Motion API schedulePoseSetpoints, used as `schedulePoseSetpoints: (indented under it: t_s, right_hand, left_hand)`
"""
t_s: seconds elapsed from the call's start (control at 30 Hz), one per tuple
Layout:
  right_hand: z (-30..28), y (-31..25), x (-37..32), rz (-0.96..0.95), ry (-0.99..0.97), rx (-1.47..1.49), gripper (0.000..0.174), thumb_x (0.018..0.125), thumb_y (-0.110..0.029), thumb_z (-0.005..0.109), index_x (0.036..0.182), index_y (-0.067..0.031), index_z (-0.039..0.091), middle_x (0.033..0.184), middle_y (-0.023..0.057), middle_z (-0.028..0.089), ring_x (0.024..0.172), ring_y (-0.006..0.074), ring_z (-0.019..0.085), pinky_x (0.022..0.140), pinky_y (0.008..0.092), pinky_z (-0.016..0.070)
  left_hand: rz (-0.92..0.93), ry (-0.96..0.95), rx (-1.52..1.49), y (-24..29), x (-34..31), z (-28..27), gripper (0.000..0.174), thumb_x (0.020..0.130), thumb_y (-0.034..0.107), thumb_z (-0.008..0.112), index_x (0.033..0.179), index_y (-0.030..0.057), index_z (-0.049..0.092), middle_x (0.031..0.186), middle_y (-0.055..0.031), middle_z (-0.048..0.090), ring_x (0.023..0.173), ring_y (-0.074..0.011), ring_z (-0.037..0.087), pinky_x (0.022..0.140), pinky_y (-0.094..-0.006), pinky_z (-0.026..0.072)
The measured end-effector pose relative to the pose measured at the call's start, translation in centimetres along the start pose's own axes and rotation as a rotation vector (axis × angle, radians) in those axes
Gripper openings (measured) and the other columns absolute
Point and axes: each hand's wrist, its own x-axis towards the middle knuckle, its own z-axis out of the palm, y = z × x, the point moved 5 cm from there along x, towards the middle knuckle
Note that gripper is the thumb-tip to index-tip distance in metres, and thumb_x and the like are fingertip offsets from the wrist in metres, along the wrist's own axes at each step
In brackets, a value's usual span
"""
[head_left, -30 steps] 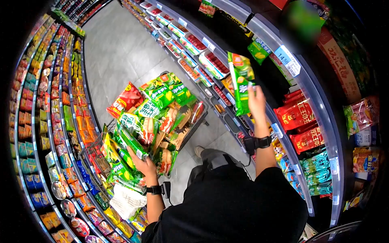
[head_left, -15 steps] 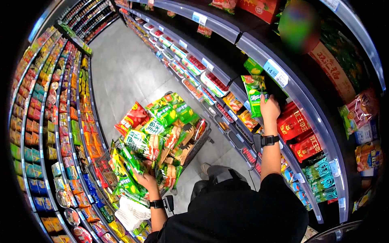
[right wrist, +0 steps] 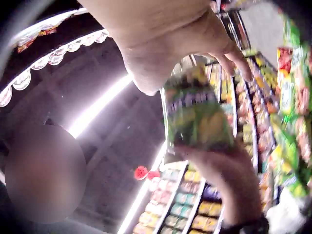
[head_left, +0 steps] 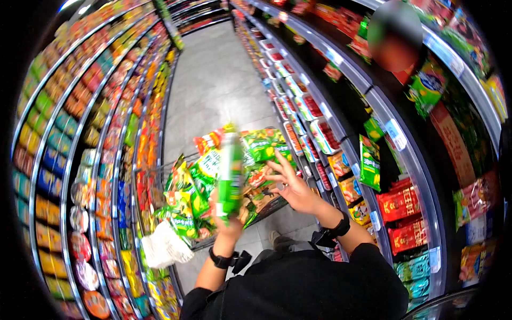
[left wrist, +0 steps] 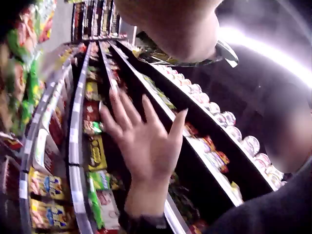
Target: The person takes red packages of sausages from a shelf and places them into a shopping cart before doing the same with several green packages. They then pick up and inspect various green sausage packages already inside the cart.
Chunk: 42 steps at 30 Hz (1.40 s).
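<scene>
My left hand [head_left: 226, 224] grips a green packet [head_left: 230, 176] by its lower end and holds it up over the shopping cart. The packet is blurred in the head view. From the right wrist view, the green packet [right wrist: 200, 117] shows yellow print, with the left hand [right wrist: 222, 173] below it. My right hand [head_left: 293, 189] holds nothing; its fingers are spread above the cart's right side. The left wrist view shows that right hand [left wrist: 146, 146] with fingers apart. Another green packet [head_left: 369, 162] stands at the shelf edge on the right.
Green and red snack packets [head_left: 261, 145] fill the cart, and a white cloth-like bundle [head_left: 165, 246] lies at its near left corner. Shelving with a price label [head_left: 395, 133] and red bags [head_left: 397, 205] runs along the right. Stocked shelves line the left; grey floor [head_left: 218, 74] stretches ahead.
My right hand has let go of a green packet at the right shelf and moved left over the cart. The left hand has raised another green packet from the cart. The view has turned right.
</scene>
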Motion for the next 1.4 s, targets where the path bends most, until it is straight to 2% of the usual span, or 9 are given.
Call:
schedulePoseSetpoints:
  t_s: [0.1, 0.17, 0.67, 0.8, 0.9, 1.03, 1.27, 1.37, 1.4]
  right_hand:
    - [3.2, -3.1, -0.1, -0.006, 0.026, 0.094, 0.089, 0.088, -0.046, 0.052, 0.142, -0.0042, -0.006, 0.139, 0.021, 0.024, 0.126, 0.0271, 0.03, 0.102, 0.0385, 0.0293]
    - [4.1, -4.8, -0.8, -0.019, 0.046, 0.098, 0.095, 0.086, -0.046, 0.056, 0.141, -0.0026, -0.008, 0.137, 0.0169, 0.028, 0.125, 0.025, 0.03, 0.104, 0.0369, 0.0261]
    - [9.1, -5.7, -6.5, 0.266, -0.121, 0.352, 0.097, 0.072, -0.014, 0.072, 0.142, -0.0112, 0.005, 0.127, 0.0125, 0.039, 0.115, 0.0223, 0.044, 0.095, 0.0361, 0.0383]
    - [11.6, -6.9, -6.9, 0.05, -0.218, 0.137, 0.123, 0.061, -0.02, 0.079, 0.143, -0.0112, -0.013, 0.136, 0.0184, 0.031, 0.122, 0.027, 0.038, 0.099, 0.0377, 0.0345]
    - [12.9, -9.2, -7.5, 0.047, -0.244, 0.064, 0.119, 0.061, -0.015, 0.077, 0.143, -0.0077, -0.008, 0.142, 0.0164, 0.022, 0.13, 0.0262, 0.029, 0.104, 0.0377, 0.0273]
    - [13.3, -10.2, -7.6, -0.064, -0.328, -0.057, 0.119, 0.061, -0.018, 0.076, 0.143, -0.0069, -0.009, 0.147, 0.021, 0.007, 0.135, 0.0286, 0.012, 0.107, 0.0375, 0.0181]
    - [13.9, -12.3, -8.4, -0.212, -0.367, -0.21, 0.116, 0.062, -0.018, 0.075, 0.144, -0.005, -0.007, 0.146, 0.0193, 0.014, 0.134, 0.0262, 0.018, 0.108, 0.0366, 0.0165]
    - [14.0, -13.2, -8.7, -0.257, -0.397, -0.336, 0.116, 0.061, -0.019, 0.075, 0.144, -0.0046, -0.005, 0.147, 0.02, 0.011, 0.135, 0.0277, 0.016, 0.108, 0.0365, 0.0151]
    - [14.1, -13.1, -8.8, -0.246, -0.383, -0.296, 0.112, 0.061, -0.023, 0.074, 0.144, -0.0037, 0.001, 0.149, 0.0196, 0.007, 0.138, 0.034, 0.004, 0.11, 0.0403, 0.0097]
  left_hand:
    - [0.529, -0.378, 0.401, 11.8, 1.0, 8.3, 0.057, 0.08, 0.011, 0.06, 0.131, 0.0012, 0.036, 0.134, -0.0278, 0.036, 0.124, -0.0393, 0.039, 0.101, -0.046, 0.0318]
    - [0.595, -0.332, 0.329, 13.1, -0.3, 9.0, 0.072, 0.07, 0.006, 0.065, 0.133, 0.005, 0.033, 0.139, -0.0293, 0.027, 0.128, -0.0464, 0.03, 0.103, -0.0504, 0.0275]
    - [0.327, -0.313, 0.588, 17.1, -9.1, 7.5, 0.101, 0.065, 0.034, 0.074, 0.139, 0.0009, 0.014, 0.142, -0.0308, 0.014, 0.132, -0.0471, 0.017, 0.105, -0.0563, 0.0158]
    - [0.177, -0.289, 0.614, 18.2, -9.8, 5.9, 0.108, 0.062, 0.033, 0.075, 0.14, -0.0008, 0.009, 0.144, -0.0301, 0.01, 0.133, -0.0456, 0.014, 0.106, -0.0539, 0.016]
    - [0.127, -0.284, 0.654, 18.7, -10.4, 5.5, 0.118, 0.057, 0.032, 0.078, 0.14, -0.0041, 0.003, 0.144, -0.0305, 0.006, 0.133, -0.0465, 0.012, 0.107, -0.0528, 0.0159]
    - [0.096, -0.246, 0.682, 19.3, -11.2, 5.3, 0.082, 0.056, 0.031, 0.076, 0.125, 0.0038, 0.04, 0.134, -0.0248, 0.026, 0.121, -0.0453, 0.027, 0.102, -0.0489, 0.0255]
    - [0.073, -0.301, 0.719, 20.5, -12.2, 5.6, 0.059, 0.06, 0.024, 0.075, 0.112, 0.0098, 0.052, 0.109, -0.0115, 0.053, 0.109, -0.0354, 0.044, 0.096, -0.0451, 0.0325]
    - [0.0, -0.37, 0.641, 18.8, -13.2, 5.8, 0.09, 0.056, 0.028, 0.076, 0.129, 0.0042, 0.029, 0.129, -0.0217, 0.028, 0.123, -0.0447, 0.022, 0.103, -0.0526, 0.0205]
    - [-0.015, -0.401, 0.648, 18.7, -13.3, 5.9, 0.097, 0.055, 0.03, 0.076, 0.133, 0.0033, 0.025, 0.135, -0.0243, 0.021, 0.126, -0.0474, 0.016, 0.104, -0.0548, 0.0173]
